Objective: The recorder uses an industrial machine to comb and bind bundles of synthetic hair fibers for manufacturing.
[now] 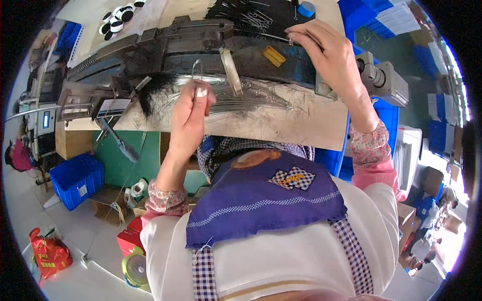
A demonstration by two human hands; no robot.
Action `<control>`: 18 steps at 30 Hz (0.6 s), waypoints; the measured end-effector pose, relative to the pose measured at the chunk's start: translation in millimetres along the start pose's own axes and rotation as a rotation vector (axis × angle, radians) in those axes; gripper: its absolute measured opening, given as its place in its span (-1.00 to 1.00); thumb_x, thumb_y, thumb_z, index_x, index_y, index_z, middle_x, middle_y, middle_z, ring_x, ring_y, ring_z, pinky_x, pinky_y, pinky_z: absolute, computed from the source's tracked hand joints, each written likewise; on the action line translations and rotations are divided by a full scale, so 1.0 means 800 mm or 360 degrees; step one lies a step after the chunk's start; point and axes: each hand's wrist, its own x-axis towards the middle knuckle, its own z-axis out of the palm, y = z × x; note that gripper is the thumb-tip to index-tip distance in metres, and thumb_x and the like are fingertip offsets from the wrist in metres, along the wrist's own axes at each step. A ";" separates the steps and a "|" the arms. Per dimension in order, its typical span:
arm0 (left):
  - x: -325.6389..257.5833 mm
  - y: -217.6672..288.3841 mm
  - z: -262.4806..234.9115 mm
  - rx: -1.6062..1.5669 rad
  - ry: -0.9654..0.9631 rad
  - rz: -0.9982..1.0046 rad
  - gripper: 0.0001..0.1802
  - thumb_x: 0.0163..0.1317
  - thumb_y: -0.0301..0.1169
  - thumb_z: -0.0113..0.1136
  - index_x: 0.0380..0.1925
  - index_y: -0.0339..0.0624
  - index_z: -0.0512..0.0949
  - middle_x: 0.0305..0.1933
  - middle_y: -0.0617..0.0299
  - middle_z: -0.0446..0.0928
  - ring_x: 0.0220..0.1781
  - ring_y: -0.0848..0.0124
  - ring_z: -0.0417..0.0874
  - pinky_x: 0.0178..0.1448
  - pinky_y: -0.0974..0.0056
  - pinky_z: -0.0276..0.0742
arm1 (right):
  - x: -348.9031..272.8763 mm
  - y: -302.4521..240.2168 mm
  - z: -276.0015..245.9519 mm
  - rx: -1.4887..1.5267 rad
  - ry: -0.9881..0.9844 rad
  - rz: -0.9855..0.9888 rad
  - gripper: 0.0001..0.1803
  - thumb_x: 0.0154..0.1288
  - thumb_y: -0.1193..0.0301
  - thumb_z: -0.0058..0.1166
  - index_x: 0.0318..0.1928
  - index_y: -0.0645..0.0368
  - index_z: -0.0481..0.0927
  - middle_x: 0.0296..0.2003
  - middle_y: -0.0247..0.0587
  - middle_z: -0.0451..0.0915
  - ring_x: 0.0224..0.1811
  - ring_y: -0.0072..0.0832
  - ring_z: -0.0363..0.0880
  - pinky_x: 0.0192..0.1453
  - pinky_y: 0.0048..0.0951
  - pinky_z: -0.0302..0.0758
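My left hand (190,108) is closed near the front of the bench, with white tape on a fingertip. A bent metal wire (197,64) with a curved end rises from its fingers. At the back right, my right hand (329,52) pinches the end of a thin metal rod (273,36) above the dark machine bed (251,60). Between the hands stand a pale upright lever (231,72) and a small yellow block (274,56). Loose wire pieces (251,95) lie in front of the bed, and black bristles (150,93) are bunched left of my left hand.
Behind the bed, looped wires (253,19) lie on black material beside a blue round cap (306,9). White-and-black round pieces (116,22) sit back left. A motor-like grey unit (384,80) juts out right; a metal clamp mechanism (93,103) stands left. Blue bin (78,180) below.
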 end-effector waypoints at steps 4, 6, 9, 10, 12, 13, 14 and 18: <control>0.014 -0.008 0.069 -0.0437 0.0162 0.0108 -0.69 0.48 -0.21 -0.18 -0.27 -0.20 0.43 -0.52 0.38 0.36 -0.51 0.60 0.36 -0.43 0.43 0.30 | 0.000 0.040 0.027 -0.0051 -0.0128 -0.0204 -0.84 0.18 0.50 0.06 -0.21 0.20 0.58 -0.34 -0.20 0.56 -0.24 -0.27 0.60 -0.18 -0.33 0.53; 0.018 0.024 0.093 -0.0859 0.0068 -0.0455 -0.74 0.48 -0.21 -0.17 -0.30 -0.12 0.39 -0.51 0.38 0.30 -0.52 0.59 0.25 -0.41 0.46 0.24 | 0.001 0.030 0.035 -0.0219 -0.0180 -0.0225 -0.83 0.09 0.47 0.07 -0.26 0.17 0.59 -0.33 -0.21 0.54 -0.16 -0.21 0.56 -0.13 -0.26 0.52; 0.023 0.066 0.084 -0.1641 -0.0266 -0.0365 -0.77 0.44 -0.23 -0.10 -0.33 -0.12 0.36 -0.44 0.31 0.32 -0.64 0.61 0.15 -0.62 0.49 0.09 | 0.010 0.023 0.043 -0.0357 -0.0324 -0.0206 -0.74 0.09 0.57 0.07 -0.16 0.18 0.59 -0.30 -0.22 0.56 -0.16 -0.26 0.54 -0.13 -0.33 0.54; 0.024 0.079 0.073 -0.1643 -0.0285 -0.0355 -0.77 0.44 -0.23 -0.10 -0.33 -0.12 0.36 -0.44 0.31 0.32 -0.64 0.61 0.15 -0.62 0.49 0.09 | 0.009 0.021 0.044 -0.0376 -0.0317 -0.0202 -0.74 0.09 0.57 0.07 -0.16 0.18 0.59 -0.30 -0.22 0.56 -0.16 -0.26 0.54 -0.13 -0.33 0.54; 0.033 0.093 0.028 -0.2020 -0.0342 -0.0372 -0.76 0.43 -0.29 -0.11 -0.32 -0.19 0.46 -0.52 0.35 0.28 -0.68 0.66 0.11 -0.69 0.53 -0.01 | 0.011 0.021 0.042 -0.0312 -0.0323 -0.0253 -0.74 0.01 0.60 0.07 -0.20 0.23 0.58 -0.35 -0.21 0.54 -0.20 -0.25 0.54 -0.17 -0.31 0.53; 0.037 0.088 0.008 -0.2448 -0.0427 -0.0348 -0.77 0.42 -0.31 -0.10 -0.29 -0.21 0.47 -0.52 0.36 0.26 -0.70 0.67 0.08 -0.72 0.54 -0.05 | 0.009 0.019 0.042 -0.0319 -0.0289 -0.0291 -0.76 -0.03 0.60 0.08 -0.25 0.25 0.56 -0.41 -0.18 0.49 -0.24 -0.23 0.53 -0.20 -0.29 0.53; 0.038 0.082 -0.011 -0.2873 -0.0521 -0.0333 -0.79 0.41 -0.33 -0.08 -0.26 -0.23 0.48 -0.53 0.36 0.24 -0.71 0.68 0.06 -0.75 0.54 -0.09 | 0.006 0.015 0.036 -0.0337 -0.0266 -0.0275 -0.76 -0.03 0.60 0.08 -0.25 0.25 0.56 -0.41 -0.18 0.49 -0.24 -0.23 0.53 -0.20 -0.29 0.53; 0.002 0.024 -0.038 -0.2418 0.0242 0.0049 -0.82 0.38 -0.34 -0.02 -0.17 -0.19 0.49 -0.61 0.37 0.21 -0.73 0.68 0.08 -0.77 0.52 -0.07 | 0.004 0.002 0.028 -0.0188 -0.0234 -0.0230 -0.81 -0.10 0.54 0.11 -0.37 0.21 0.51 -0.41 -0.15 0.47 -0.24 -0.22 0.53 -0.18 -0.30 0.54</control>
